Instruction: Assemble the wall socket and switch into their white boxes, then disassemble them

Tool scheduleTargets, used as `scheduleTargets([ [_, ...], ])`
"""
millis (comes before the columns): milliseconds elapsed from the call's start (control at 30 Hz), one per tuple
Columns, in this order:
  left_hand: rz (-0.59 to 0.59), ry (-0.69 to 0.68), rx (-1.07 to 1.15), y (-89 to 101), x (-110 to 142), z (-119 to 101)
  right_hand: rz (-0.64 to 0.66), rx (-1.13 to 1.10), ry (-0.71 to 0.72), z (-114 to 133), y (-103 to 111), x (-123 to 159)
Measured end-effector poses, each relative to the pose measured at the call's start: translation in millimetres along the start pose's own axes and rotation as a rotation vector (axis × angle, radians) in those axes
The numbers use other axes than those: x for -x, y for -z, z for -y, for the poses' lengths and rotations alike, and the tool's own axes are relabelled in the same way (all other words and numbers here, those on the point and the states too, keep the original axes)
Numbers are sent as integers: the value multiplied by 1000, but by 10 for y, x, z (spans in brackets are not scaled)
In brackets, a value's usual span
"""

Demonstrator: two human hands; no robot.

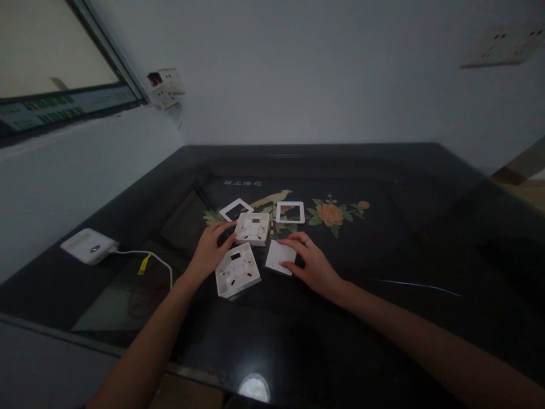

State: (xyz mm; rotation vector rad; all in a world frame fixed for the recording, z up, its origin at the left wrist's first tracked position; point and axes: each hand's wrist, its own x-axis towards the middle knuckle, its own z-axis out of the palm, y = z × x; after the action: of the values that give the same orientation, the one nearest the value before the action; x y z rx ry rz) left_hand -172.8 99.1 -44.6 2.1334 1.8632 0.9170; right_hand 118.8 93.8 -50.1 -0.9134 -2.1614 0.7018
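My left hand (215, 245) has its thumb and fingers on the left edge of a white square switch back box (252, 228), whose open side faces up. A second white back box (237, 271) lies slightly turned on the table just in front of it, close under my left hand. My right hand (310, 260) pinches a white switch panel (281, 257) with a dark rim, low over or on the table; its far right edge is under my fingers. Behind the boxes lie two white square frames, a tilted one (227, 210) and a straighter one (290, 203).
The dark glossy table (383, 335) bears a flower and bird print. At left lies a white device (88, 245) with a white cable (159, 259) and yellow tag (145, 264). Wall sockets (498, 45) are at upper right, others (168, 88) by the window.
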Motion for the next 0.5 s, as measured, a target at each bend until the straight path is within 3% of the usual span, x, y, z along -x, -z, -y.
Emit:
scheduleTargets([
  [200,33,18,81,-28,9,52,27,7,-4,19,-88,-105],
  [500,-77,81,165,44,-18,93,-96,157,-43,-216,4,-333],
])
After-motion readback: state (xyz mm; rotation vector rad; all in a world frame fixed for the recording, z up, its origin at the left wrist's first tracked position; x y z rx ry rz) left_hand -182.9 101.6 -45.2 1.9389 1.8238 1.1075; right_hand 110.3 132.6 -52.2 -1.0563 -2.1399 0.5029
